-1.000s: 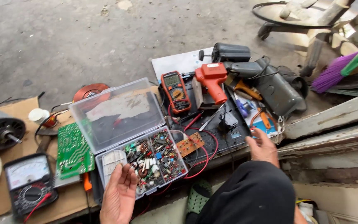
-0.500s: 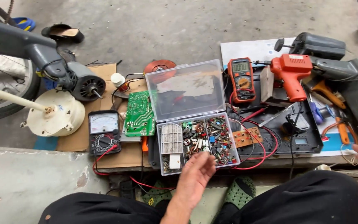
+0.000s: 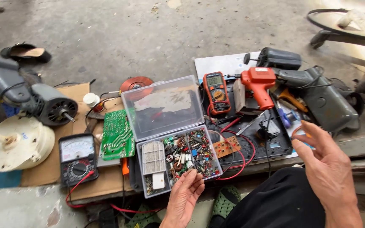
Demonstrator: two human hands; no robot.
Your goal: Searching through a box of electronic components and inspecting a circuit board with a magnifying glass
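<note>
A clear plastic compartment box (image 3: 172,131) lies open on the concrete floor (image 3: 119,38), its hinged lid (image 3: 163,107) tipped back and its tray packed with small electronic parts: resistors, capacitors and coils in mixed colours fill the cells on the right, while a white ribbed block (image 3: 153,157) sits in a cell on the left. The left hand (image 3: 184,198) rests palm-up at the box's near edge, fingers (image 3: 195,179) loosely spread and touching the tray rim, holding nothing. The right hand (image 3: 326,169) hovers to the right of the box, well apart from it, fingers half curled and open, gripping nothing.

Just left of the box lies a green circuit board (image 3: 117,135), and beyond that an analogue multimeter (image 3: 77,158) with a red lead. Just right of the box, a small brown circuit board (image 3: 227,146) rests among red wires. Behind the box to the right sit an orange digital multimeter (image 3: 216,90) and a red soldering gun (image 3: 258,84). Far left of the box lie a grey fan motor (image 3: 53,105) and a white fan housing (image 3: 20,143).
</note>
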